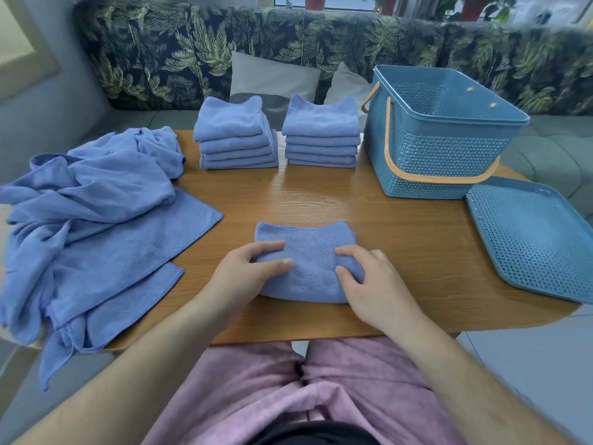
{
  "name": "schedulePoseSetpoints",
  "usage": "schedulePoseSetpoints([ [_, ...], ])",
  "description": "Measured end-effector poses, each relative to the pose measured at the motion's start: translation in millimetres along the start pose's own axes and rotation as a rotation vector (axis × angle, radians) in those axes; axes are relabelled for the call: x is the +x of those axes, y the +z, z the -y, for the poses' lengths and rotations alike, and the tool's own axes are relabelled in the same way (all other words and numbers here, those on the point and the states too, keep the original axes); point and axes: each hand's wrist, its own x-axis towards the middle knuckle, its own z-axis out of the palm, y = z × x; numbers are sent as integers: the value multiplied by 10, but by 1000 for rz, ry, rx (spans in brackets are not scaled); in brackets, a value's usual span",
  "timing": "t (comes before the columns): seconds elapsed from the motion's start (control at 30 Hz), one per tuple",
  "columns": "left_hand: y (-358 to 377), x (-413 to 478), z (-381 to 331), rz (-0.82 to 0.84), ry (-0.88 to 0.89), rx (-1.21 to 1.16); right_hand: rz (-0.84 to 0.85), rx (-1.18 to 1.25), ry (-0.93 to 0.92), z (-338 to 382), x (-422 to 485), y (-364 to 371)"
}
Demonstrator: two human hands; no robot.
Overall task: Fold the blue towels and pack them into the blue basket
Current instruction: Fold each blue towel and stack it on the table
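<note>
**Folding well under way, packing not begun**

Pressing down on a folded towel (308,248) at the near middle of the counter (321,194), both hands are busy with the same piece. The left hand (253,268) has its fingers and thumb curled over the towel's left edge, and the right hand (369,281) is curled the same way over the right edge, so each grips a side of the small blue rectangle.

Done so far, by the look of it: two neat stacks of folded towels at the far side, the left stack (236,136) and the right stack (321,133), several towels each.

Left to do: a rumpled heap of unfolded towels (90,203) covers the left end of the counter and hangs over its near edge. The blue basket (442,136) stands at the far right with nothing visible inside, its lid (529,239) lying flat just beside it on the near right. I judge folding perhaps past halfway, with all of the packing still ahead.
</note>
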Motion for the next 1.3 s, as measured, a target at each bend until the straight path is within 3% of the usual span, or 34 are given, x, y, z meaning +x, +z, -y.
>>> schedulePoseSetpoints([
  [0.1, -45, 14, -18, 89, -70, -159, 0, 7, -4, 7, 5, -3],
  [0.2, -76, 6, -29, 111, -67, -37, 4, 13, -2, 12, 5, -8],
  [0.4, -12, -61, -34, -7, 45, -13, 13, 65, -23, 38, -14, -20],
  [0.67, -241, 3, -217, -140, 62, -213, -9, 299, -60, 380, 222, -98],
  [0.87, -733, 561, -759, -200, 207, -189, 5, 272, -202, 1028, 1090, -258],
  [1.07, -1388, 1747, -1411, -377, 340, 23, -21, 253, -278, 1764, 2427, -178],
  [1.23, -1740, 2509, -1559, -436, 355, 153, -39, 197, -301, 2006, 3278, 113],
  [1.3, -1766, 2737, -1440, -434, 330, 274, -29, 62, -310, 1958, 3446, 274],
])
